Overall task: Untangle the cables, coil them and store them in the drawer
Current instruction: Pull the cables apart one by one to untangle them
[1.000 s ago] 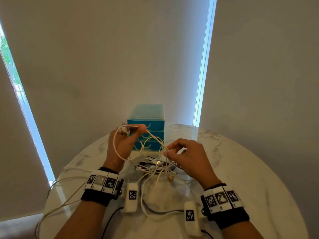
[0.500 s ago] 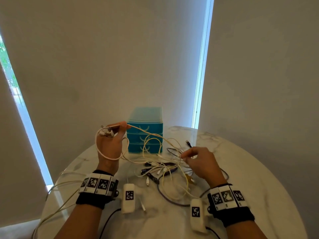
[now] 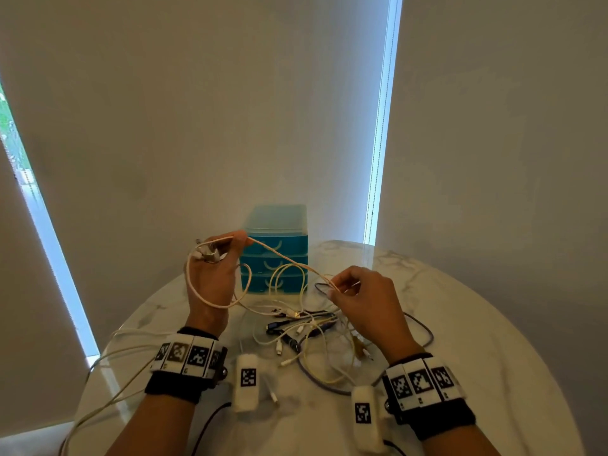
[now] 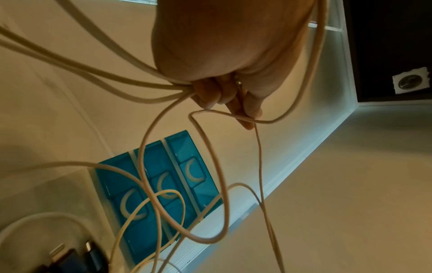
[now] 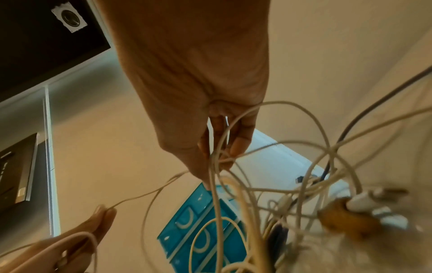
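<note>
My left hand (image 3: 227, 248) is raised in front of the blue three-drawer unit (image 3: 279, 240). It pinches a cream braided cable (image 3: 283, 256) between thumb and fingers, with plug ends bunched at the fingertips and a loop hanging round the hand. The cable runs down to my right hand (image 3: 339, 289), which pinches it above the tangle of white, yellow and dark cables (image 3: 306, 327) on the table. The left wrist view shows my left hand (image 4: 229, 99) gripping several strands before the closed drawer unit (image 4: 203, 192). The right wrist view shows my right hand (image 5: 219, 151) pinching thin strands.
The round marble table (image 3: 477, 340) stands against pale blinds. All three drawers are closed. White tagged modules (image 3: 246, 376) (image 3: 363, 413) lie near my wrists. Pale leads (image 3: 108, 373) hang off the table's left edge. A grey cable (image 3: 424, 327) loops at the right.
Over the last second my hands drew apart, stretching the cream cable between them. Since half a second ago my right hand has slid slightly left along it.
</note>
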